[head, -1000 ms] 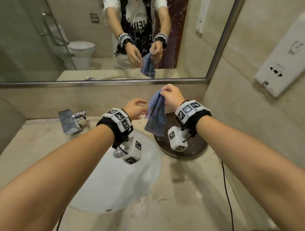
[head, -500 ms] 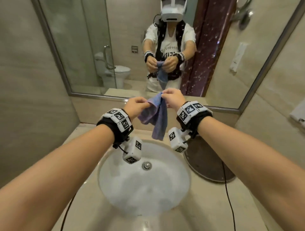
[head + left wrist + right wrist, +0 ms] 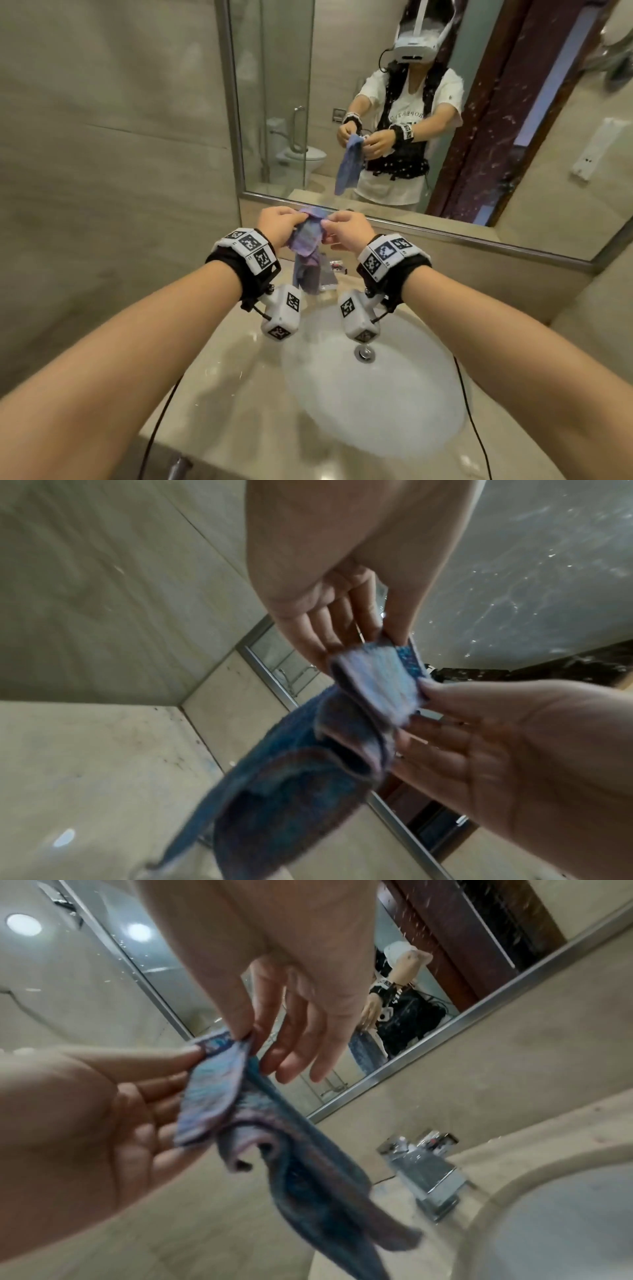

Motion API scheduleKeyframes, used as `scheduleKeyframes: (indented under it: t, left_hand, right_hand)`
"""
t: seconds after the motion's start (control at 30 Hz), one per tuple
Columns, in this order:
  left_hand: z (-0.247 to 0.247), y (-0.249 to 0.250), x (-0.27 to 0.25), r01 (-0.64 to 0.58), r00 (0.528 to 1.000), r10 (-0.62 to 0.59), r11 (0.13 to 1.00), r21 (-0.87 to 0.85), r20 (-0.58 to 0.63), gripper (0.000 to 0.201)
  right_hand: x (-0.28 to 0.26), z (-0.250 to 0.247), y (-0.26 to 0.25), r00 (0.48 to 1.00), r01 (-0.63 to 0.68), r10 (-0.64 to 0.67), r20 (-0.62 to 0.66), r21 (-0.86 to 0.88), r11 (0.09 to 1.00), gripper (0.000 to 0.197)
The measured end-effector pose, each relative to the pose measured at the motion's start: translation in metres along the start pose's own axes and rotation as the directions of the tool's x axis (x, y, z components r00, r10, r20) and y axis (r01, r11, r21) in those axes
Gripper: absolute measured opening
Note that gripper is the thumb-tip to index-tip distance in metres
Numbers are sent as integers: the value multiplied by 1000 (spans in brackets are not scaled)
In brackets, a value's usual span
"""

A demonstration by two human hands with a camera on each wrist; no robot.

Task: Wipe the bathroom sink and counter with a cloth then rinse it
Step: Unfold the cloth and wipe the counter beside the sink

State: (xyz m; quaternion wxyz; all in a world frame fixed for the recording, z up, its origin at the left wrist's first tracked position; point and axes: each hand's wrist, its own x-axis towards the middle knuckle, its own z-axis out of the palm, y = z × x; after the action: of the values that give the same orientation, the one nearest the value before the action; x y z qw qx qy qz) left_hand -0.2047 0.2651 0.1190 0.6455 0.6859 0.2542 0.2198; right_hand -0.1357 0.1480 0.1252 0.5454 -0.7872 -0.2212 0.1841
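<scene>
Hands up over the sink [image 3: 376, 394]: left hand [image 3: 275, 224] and right hand [image 3: 346, 228] both pinching the blue cloth's [image 3: 306, 253] top edge; it dangles above the faucet [image 3: 424, 1172], clear of the desk [image 3: 219, 370].

Head downward; wrists close, cloth [image 3: 307, 240] shared

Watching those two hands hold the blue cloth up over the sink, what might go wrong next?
The blue cloth is only pinched at its top edge by the left hand and right hand, so it could slip into the sink. Its hanging end sits close to the chrome faucet and might snag there.
</scene>
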Motion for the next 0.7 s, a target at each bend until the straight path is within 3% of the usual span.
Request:
scheduleKeyframes:
  t: [0.13,0.23,0.4,0.53,0.63,0.7]
  left_hand:
    - [-43,-14,4,20,1000,-20,999,36,14,30]
    - [-68,-21,12,-11,998,14,999,51,-59,34]
    - [-104,-27,16,-71,995,88,949,306,-44,32]
    - [-131,-40,15,-40,998,12,904,426,68,27]
    - [-146,-50,14,-4,993,-53,884,467,109,24]
    - [-151,-59,11,18,991,-76,889,458,109,24]
  right_hand:
    - [6,33,-17,995,-8,2,-103,-54,998,31]
    - [9,55,-22,996,24,-36,-87,-138,990,31]
    - [17,77,-20,998,33,-48,-42,-301,953,28]
    - [15,83,-16,995,-20,59,81,-417,909,3]
    - [16,91,-12,965,-24,157,209,-529,848,27]
    - [16,98,-6,947,-22,197,255,-559,829,32]
